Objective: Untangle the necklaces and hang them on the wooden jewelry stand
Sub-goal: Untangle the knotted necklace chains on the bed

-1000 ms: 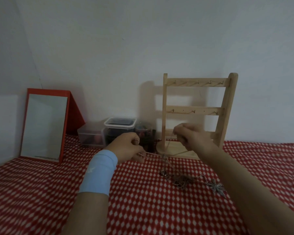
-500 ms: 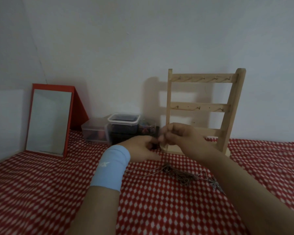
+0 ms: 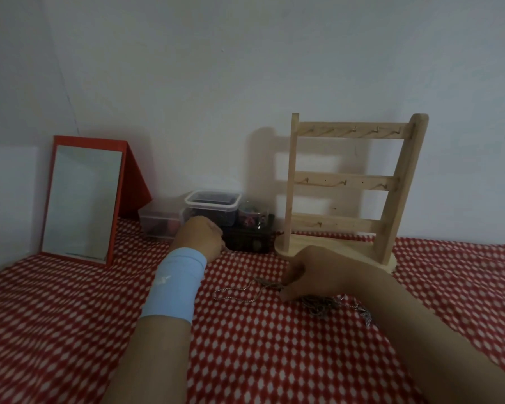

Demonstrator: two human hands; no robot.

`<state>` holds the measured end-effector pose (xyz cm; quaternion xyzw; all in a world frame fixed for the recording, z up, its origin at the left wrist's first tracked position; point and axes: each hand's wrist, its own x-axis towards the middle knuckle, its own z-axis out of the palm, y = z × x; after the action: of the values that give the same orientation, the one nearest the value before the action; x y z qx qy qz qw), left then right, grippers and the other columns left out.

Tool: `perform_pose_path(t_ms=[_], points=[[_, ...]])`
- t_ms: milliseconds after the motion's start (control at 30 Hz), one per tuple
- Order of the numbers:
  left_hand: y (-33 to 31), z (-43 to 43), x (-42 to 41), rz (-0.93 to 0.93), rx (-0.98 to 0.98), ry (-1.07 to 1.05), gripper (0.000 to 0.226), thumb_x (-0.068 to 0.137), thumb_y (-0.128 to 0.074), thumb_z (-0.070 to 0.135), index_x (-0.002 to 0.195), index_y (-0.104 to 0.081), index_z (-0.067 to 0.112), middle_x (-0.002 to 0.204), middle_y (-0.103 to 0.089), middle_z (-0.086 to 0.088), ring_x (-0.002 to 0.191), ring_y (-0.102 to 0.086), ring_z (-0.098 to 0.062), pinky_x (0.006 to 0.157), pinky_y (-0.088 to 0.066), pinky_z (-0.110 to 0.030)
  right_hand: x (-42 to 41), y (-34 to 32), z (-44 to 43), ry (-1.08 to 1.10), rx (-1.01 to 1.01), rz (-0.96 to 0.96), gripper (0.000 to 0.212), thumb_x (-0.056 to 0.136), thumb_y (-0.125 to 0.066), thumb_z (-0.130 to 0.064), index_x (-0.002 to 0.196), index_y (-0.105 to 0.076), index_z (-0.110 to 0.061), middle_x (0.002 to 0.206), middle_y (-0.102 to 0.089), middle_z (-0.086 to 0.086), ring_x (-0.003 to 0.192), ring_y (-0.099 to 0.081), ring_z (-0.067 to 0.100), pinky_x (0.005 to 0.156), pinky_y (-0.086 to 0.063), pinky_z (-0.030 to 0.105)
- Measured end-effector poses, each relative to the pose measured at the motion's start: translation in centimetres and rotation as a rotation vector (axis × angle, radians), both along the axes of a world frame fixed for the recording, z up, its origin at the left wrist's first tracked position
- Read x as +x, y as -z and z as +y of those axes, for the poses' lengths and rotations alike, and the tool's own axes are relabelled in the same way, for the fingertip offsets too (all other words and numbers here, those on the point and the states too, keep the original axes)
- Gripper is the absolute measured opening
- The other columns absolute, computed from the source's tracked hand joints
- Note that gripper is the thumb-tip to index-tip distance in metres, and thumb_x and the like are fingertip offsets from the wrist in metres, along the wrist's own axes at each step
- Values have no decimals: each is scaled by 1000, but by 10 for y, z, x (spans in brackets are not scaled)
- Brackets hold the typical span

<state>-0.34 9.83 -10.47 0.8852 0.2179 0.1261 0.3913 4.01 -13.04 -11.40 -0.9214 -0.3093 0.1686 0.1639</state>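
Necklaces (image 3: 318, 305) lie tangled on the red-checked bench (image 3: 70, 316), strung left to right before the wooden jewelry stand (image 3: 344, 182), with their right end hidden behind the right forearm. The right hand (image 3: 312, 272) has its grip pinched on the chains. The left hand (image 3: 199, 240) is curled with its fingers hidden, so I cannot tell its grip. Open cloth lies toward the camera

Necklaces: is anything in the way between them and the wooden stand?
Nothing visible. The necklaces lie on the cloth before the wooden stand; only the right hand pinching them sits between.
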Motion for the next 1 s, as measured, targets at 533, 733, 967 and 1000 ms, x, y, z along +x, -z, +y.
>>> perform_pose_path(t_ms=[533, 733, 967, 1000], points=[[7, -63, -7, 356, 350, 638, 28, 88, -67, 20, 115, -73, 27, 120, -67, 8, 109, -61, -13, 98, -46, -26, -4, -18, -11, -151, -10, 222, 9, 95, -70, -35, 90, -77, -32, 89, -79, -9, 68, -67, 5, 77, -57, 32], [6, -57, -7, 467, 366, 578, 29, 86, -72, 23, 114, -72, 22, 124, -62, 4, 111, -58, -16, 92, -45, -22, 2, -1, -6, -151, -23, 23, 27, 84, -81, -39, 110, -76, -35, 101, -69, -25, 93, -61, -6, 85, -46, 15], [5, -59, -7, 425, 319, 593, 24, 89, -65, 23, 112, -73, 24, 115, -66, 5, 106, -59, -15, 95, -47, -28, 0, 4, -1, -155, 37, -9, 24, 83, -82, -34, 107, -76, -31, 96, -67, -22, 88, -61, -4, 75, -45, 12], [4, -59, -7, 387, 288, 603, 22, 90, -63, 23, 110, -73, 24, 109, -66, 6, 104, -59, -15, 92, -46, -27, 1, 3, -2, -124, 88, -18, 20, 83, -82, -33, 102, -76, -31, 94, -69, -20, 86, -63, -3, 73, -46, 12]])
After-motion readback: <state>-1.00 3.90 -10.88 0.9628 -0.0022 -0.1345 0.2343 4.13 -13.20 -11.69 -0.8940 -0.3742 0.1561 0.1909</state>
